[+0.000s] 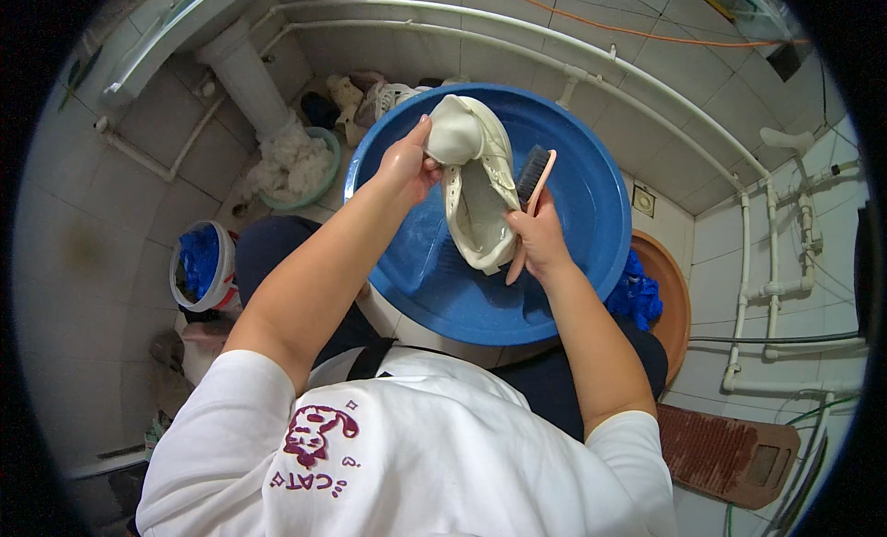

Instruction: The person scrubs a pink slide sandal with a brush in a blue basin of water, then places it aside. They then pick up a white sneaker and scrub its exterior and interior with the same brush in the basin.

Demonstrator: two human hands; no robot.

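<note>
Clasping white shoe [475, 190], brush [533, 177], grips [407, 163] [540, 234] closed

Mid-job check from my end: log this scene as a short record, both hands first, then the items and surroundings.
Left hand: grips one end of the white shoe
Right hand: holds the brush; thumb at the shoe's edge, contact hard to confirm
Shoe: opening faces the camera; no laces visible
Brush: dark bristles, pale pink handle
Work position: over the large blue basin
Person's left: white bucket holding blue plastic
Person's right: orange-brown basin; reddish-brown board on the floor
</note>
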